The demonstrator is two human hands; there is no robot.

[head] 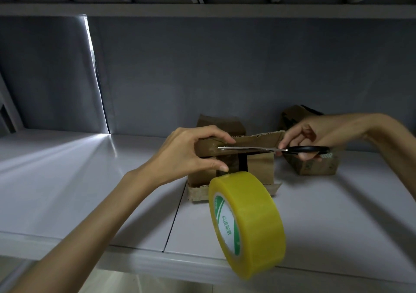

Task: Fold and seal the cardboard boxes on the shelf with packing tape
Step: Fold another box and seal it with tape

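The left hand [191,153] pinches the near end of the cardboard box [236,157], fingers over the top edge and thumb low on the front face, probably to keep the flaps shut and the tape strip taut. Just right of that grip, the right hand [315,135] grips the black handles of the scissors [270,149], whose blades lie level across the box top, tips reaching almost to the left fingers. That looks like a cut lined up on the tape. Whether the blades are slightly parted or fully closed is hard to tell at this angle.

Below the left thumb the yellow tape roll [246,223] hangs in front of the grey shelf [90,191], apparently dangling by its own clear strip; the strip itself is nearly invisible.

Beyond the right hand, a second box [315,166] sits largely hidden by that hand and the scissor handles. Behind the held box, another piece of cardboard [220,123] stands, its shape unclear.
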